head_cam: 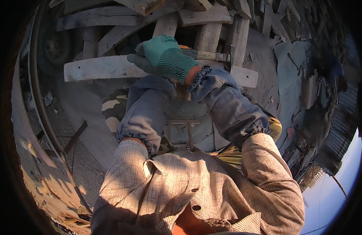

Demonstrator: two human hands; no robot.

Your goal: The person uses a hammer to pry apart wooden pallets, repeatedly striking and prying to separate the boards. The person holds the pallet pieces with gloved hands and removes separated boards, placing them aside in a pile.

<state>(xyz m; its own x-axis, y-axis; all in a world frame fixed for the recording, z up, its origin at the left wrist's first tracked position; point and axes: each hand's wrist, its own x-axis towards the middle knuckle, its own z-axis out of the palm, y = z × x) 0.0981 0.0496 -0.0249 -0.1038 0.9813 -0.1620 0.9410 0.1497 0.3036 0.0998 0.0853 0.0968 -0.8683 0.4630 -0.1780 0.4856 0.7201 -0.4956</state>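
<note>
My right hand [166, 54], in a green knitted glove with dark grey coated fingers, is above a pale weathered board [101, 69] lying crosswise before me. Its fingers point left, and what they grip is hidden. My left hand is almost wholly covered by the right one; only a bit of its wrist [175, 82] shows below the green cuff. A hammer [208, 55] with a wooden handle and dark metal head extends rightward from behind the glove. Which hand holds it, if either, I cannot tell. A small orange patch [184, 46] peeks out beside the glove.
Loose weathered boards [98, 17] are heaped beyond my hands. A small metal-framed stand [183, 121] is between my knees. Grey sheeting [84, 102] covers the ground. A curved metal rail [41, 100] and a wheel [53, 47] are at left; stacked wood [311, 91] is at right.
</note>
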